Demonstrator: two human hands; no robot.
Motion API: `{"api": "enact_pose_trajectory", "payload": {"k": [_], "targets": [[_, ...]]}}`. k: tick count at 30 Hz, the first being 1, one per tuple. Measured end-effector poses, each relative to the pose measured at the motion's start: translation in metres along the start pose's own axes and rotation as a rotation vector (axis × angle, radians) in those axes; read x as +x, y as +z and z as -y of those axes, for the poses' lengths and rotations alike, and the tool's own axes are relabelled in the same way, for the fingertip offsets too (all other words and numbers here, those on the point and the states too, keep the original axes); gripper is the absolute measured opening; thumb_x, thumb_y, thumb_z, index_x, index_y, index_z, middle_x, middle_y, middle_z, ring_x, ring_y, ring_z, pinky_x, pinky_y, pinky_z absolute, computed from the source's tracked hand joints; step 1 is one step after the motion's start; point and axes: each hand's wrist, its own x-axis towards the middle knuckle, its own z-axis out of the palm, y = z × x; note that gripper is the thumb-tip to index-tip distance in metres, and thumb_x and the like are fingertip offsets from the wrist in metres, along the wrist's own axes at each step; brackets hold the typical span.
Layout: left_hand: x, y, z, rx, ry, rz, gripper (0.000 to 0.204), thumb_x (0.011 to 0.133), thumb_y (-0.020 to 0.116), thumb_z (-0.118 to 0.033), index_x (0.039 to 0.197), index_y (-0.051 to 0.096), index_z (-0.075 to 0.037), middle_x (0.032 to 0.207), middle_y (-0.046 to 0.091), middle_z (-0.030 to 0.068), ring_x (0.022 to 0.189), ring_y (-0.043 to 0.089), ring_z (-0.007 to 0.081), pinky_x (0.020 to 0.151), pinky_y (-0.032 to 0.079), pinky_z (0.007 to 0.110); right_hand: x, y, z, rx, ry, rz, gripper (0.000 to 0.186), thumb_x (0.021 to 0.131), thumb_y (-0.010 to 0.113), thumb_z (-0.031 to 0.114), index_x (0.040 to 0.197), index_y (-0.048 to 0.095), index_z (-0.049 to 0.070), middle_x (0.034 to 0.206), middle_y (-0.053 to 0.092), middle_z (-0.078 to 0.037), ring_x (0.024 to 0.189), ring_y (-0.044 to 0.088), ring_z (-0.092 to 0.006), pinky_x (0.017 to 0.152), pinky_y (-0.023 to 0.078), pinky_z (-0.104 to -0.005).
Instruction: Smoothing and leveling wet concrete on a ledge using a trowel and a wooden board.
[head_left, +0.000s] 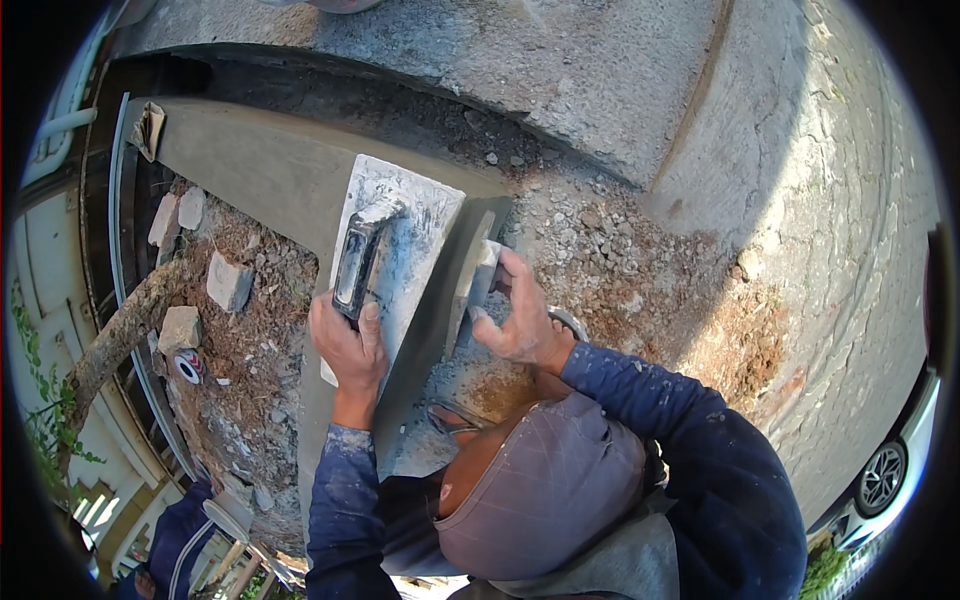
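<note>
- Closest to my view, between five and six o'clock, I see a rounded stretch of grey cloth [545,490], with a sandal [452,420] on a foot just beyond it at six.
- Dusty blue sleeves come in from below: the left sleeve [345,500] at seven o'clock, the right sleeve [690,420] at four.
- From my end the left hand [350,345], between eight and nine, is closed about the lower end of a black handle [358,260], thumb toward the center.
- That handle sits on a float [420,230], a pale, splattered rectangular plate at ten o'clock, just left of center, tilted toward one o'clock over grey cement.
- I have the right hand [520,320] at four, near center, pinching a pale piece [484,275] between thumb and fingers; it meets a narrow grey strip [466,262], and I cannot tell whether the two are joined.
- Under the float runs a low wall [240,165] faced in smooth cement, reaching toward ten o'clock, where a crumpled brown wrapper [147,130] rests on its end.
- I get rubble [620,230] at two o'clock, and a pale block [230,280] on reddish soil at nine.
- Farther out I make out a tree trunk [130,315] at nine, a concrete slab [580,80] at one, another person's blue clothing [180,530] at eight, and a white car [915,440] at four.
</note>
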Motion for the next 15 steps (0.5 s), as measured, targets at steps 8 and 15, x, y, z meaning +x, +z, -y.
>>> {"api": "enact_pose_trajectory", "payload": {"k": [8, 15], "targets": [[0.001, -0.001, 0.001, 0.024, 0.003, 0.000, 0.056, 0.100, 0.053, -0.053, 0.102, 0.057, 0.002, 0.087, 0.052, 0.0191, 0.081, 0.052, 0.0394, 0.074, 0.041, 0.047, -0.028, 0.003, -0.004, -0.066, -0.012, 0.434, 0.074, 0.078, 0.071, 0.014, 0.144, 0.040, -0.002, 0.123, 0.058, -0.024, 0.107, 0.062, -0.0374, 0.096, 0.052, -0.0416], [0.005, 0.001, -0.001, 0.019, -0.003, 0.008, 0.056, 0.100, 0.054, -0.053, 0.103, 0.057, 0.003, 0.087, 0.052, 0.0198, 0.081, 0.052, 0.0406, 0.073, 0.041, 0.047, 0.016, 0.012, 0.006, -0.025, -0.069, -0.034, 0.076, 0.077, 0.072, 0.012, 0.144, 0.039, -0.002, 0.118, 0.059, -0.023, 0.099, 0.064, -0.0384, 0.088, 0.053, -0.0427]]}}
